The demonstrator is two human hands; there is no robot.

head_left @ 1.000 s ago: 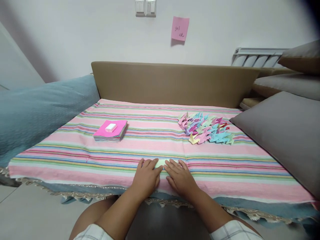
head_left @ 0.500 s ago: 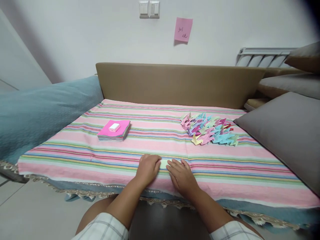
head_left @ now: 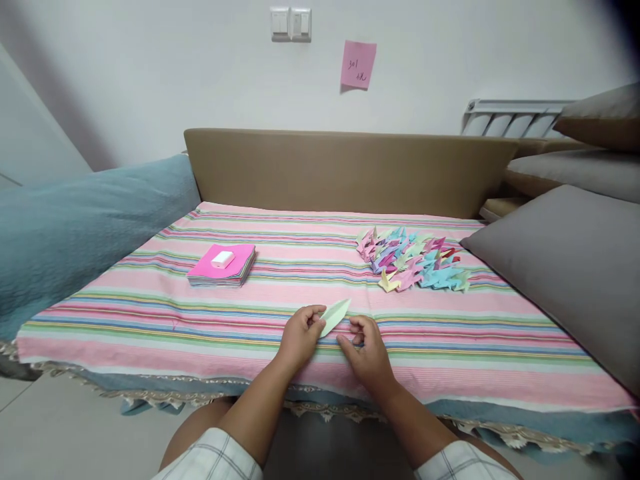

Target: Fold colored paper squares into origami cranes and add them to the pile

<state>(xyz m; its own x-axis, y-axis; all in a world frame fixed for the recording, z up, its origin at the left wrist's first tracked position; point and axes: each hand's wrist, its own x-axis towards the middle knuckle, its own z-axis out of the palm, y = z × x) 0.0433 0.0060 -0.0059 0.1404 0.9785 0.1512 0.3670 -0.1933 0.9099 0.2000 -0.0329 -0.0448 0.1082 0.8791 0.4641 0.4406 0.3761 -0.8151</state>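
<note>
A pale green piece of folded paper [head_left: 335,316], narrow and pointed at its far end, is pinched at its left edge by my left hand [head_left: 301,335]. It tilts up and to the right, just over the striped cloth. My right hand [head_left: 368,351] is beside the paper on its right, thumb and fingers curved apart with a gap between them and the sheet. Nothing shows between the right fingers. Beyond the hands to the right, a cluster of folded paper cranes [head_left: 407,263] in many colours lies on the cloth.
A stack of coloured paper [head_left: 240,265] with a small white box [head_left: 223,259] on top sits at the left. Grey cushions [head_left: 560,267] pile up on the right. The striped cloth [head_left: 280,293] covers the seat, with a brown backrest [head_left: 350,170] behind.
My left hand has lifted the paper off the cloth and tilted it up. My right hand has come off the paper, its fingers now curved apart. The view has shifted slightly.
</note>
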